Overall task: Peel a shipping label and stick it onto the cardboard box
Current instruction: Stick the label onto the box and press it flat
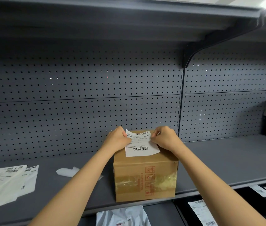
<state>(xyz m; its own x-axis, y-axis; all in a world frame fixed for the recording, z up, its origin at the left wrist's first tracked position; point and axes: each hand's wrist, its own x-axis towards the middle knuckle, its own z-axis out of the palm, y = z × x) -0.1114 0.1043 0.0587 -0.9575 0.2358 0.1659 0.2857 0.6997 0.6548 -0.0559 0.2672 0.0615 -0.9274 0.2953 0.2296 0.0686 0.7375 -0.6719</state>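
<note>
A brown cardboard box [145, 178] with red print and clear tape stands on the grey shelf [226, 160]. A white shipping label [141, 146] with barcodes lies over the box's top, its near edge flat and its far part lifted and curled. My left hand [118, 138] pinches the label's left edge. The label's right edge, near the box's far corner, is pinched by my right hand [164, 137]. Both hands hover over the box top.
A stack of label sheets [6, 180] lies at the shelf's left. A crumpled white backing paper [67, 172] sits left of the box. The pegboard wall [80, 95] stands behind. Below the shelf are a plastic-wrapped parcel [124, 216] and more labels [200, 211].
</note>
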